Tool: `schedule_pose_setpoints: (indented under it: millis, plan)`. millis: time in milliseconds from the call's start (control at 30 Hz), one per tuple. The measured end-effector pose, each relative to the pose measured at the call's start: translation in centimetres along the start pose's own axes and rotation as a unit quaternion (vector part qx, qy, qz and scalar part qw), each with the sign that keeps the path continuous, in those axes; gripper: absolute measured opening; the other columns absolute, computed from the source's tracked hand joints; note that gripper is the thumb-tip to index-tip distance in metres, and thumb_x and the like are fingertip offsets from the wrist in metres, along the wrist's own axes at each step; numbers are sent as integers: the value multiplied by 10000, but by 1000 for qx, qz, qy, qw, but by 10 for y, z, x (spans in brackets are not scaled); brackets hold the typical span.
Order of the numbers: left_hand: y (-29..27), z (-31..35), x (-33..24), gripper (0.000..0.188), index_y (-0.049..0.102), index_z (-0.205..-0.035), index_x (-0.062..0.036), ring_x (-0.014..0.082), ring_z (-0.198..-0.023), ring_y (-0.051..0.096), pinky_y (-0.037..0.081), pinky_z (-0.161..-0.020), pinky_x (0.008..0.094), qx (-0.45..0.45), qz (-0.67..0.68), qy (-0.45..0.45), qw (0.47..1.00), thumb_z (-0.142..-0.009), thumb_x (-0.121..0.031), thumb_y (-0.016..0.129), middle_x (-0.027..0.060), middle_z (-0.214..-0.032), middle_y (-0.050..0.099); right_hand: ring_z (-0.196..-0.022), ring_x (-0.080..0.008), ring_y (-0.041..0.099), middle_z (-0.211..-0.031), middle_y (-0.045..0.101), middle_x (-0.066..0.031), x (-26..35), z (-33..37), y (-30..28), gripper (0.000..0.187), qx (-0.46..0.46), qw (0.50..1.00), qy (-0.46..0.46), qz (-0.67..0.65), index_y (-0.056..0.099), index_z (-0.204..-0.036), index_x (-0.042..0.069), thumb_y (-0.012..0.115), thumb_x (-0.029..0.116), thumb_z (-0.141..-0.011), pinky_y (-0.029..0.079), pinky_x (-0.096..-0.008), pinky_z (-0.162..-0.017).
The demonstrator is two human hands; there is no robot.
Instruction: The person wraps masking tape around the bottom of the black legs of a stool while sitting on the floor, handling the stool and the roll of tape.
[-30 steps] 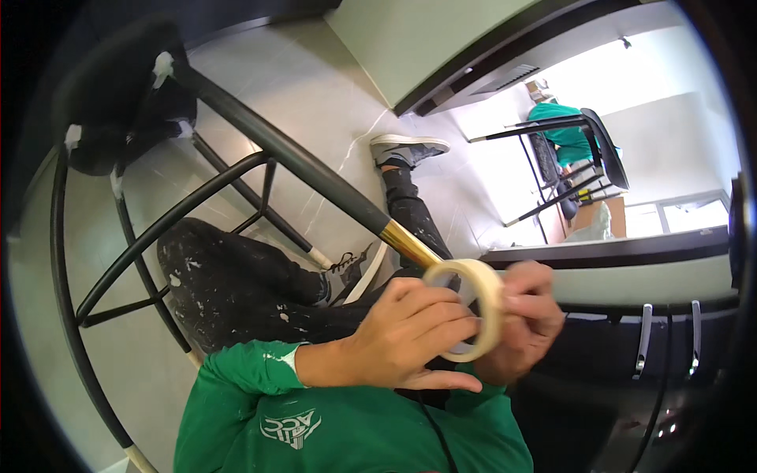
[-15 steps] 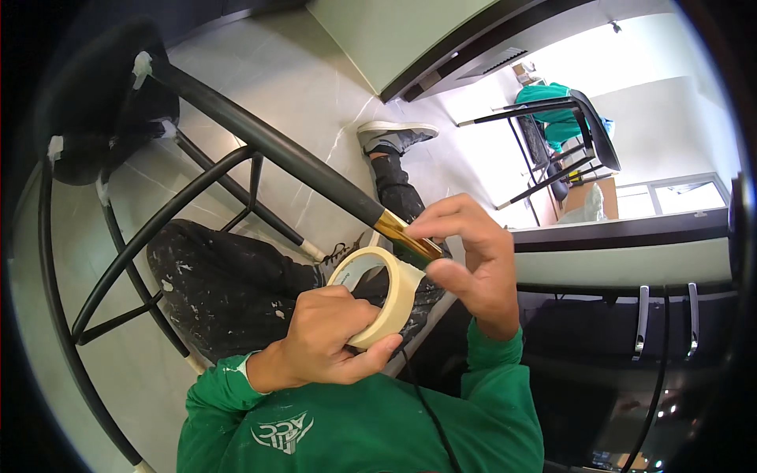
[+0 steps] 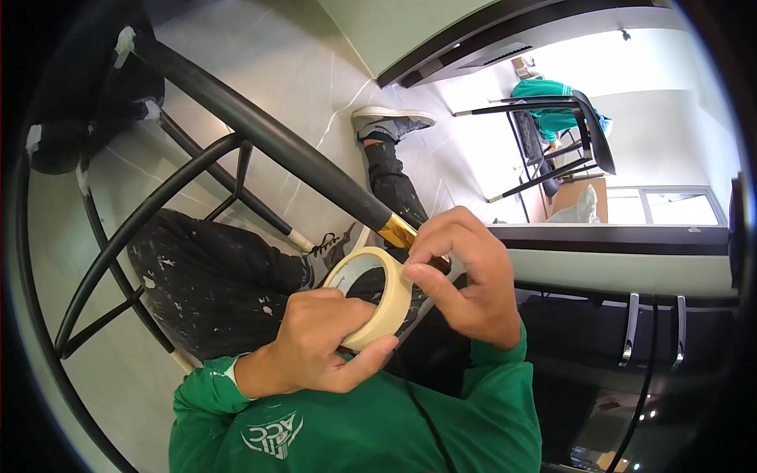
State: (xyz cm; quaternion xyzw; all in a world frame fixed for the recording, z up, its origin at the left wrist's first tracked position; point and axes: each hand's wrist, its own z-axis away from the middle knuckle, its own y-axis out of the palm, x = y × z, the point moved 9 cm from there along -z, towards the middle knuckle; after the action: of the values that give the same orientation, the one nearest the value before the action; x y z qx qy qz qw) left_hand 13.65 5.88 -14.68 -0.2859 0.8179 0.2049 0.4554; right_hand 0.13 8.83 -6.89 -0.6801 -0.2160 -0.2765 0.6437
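My left hand [image 3: 327, 339] grips a roll of cream masking tape [image 3: 397, 303], its fingers through the core and its thumb along the lower rim. My right hand [image 3: 469, 276] is closed, with thumb and forefinger pinched at the roll's outer edge where the tape's end seems to be. Behind those fingers runs a black stool leg [image 3: 292, 154] with a shiny gold tip [image 3: 397, 231], partly hidden by the hand. The black stool [image 3: 98, 102] lies tipped over, its seat at the upper left and white wrapping at the leg joints.
My paint-spotted trousers [image 3: 213, 276] and a grey shoe [image 3: 394, 124] are beneath the leg. Dark glossy cabinets [image 3: 583, 339] with metal handles stand at the right. Beyond a doorway, a person in green [image 3: 544, 106] is beside another black stool [image 3: 595, 134].
My right thumb and fingers have come down from the gold tip and closed at the tape roll's edge. The view has shifted slightly; my left hand still holds the roll.
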Motion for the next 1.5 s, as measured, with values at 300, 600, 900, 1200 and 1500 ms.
schedule_pose_setpoints:
  millis: [300, 600, 900, 1200, 1500]
  plan:
    - [5, 25, 69, 339, 434, -1243, 35, 139, -567, 657, 524, -531, 263, 3, 257, -411, 875, -1045, -190, 592, 116, -735, 697, -821, -219, 595, -953, 593, -118, -12, -13, -3, 88, -48, 998, 19, 34, 603, -980, -10, 673, 14, -933, 498, -313, -733]
    - [19, 3, 68, 296, 534, -1280, 11, 231, -939, 764, 593, -721, 269, 107, 310, -409, 852, -1074, -199, 509, 188, -1029, 752, -808, -131, 600, -904, 616, -76, -54, -18, 4, 101, -32, 979, 125, -159, 594, -967, -12, 652, 69, -985, 506, -285, -752]
    - [28, 7, 68, 280, 586, -1087, 67, 272, -843, 772, 652, -697, 329, 80, 423, -461, 776, -1075, -210, 545, 167, -945, 709, -803, -130, 570, -905, 612, -67, -45, -7, -1, 77, -125, 978, 68, -153, 600, -959, -6, 662, 39, -960, 468, -265, -744]
    - [34, 3, 78, 273, 585, -1018, 52, 255, -757, 765, 651, -636, 327, 66, 415, -439, 794, -1076, -211, 543, 138, -968, 674, -759, -110, 604, -856, 628, -56, -54, -13, 3, 97, -138, 976, 98, -134, 614, -933, -10, 707, 1, -910, 515, -263, -712]
    - [32, 3, 78, 263, 581, -1003, 44, 237, -721, 758, 641, -596, 314, 54, 394, -418, 817, -1081, -202, 531, 136, -982, 670, -759, -97, 640, -836, 645, -48, -53, -13, 3, 107, -156, 976, 91, -124, 621, -916, -16, 726, 0, -902, 551, -255, -717]
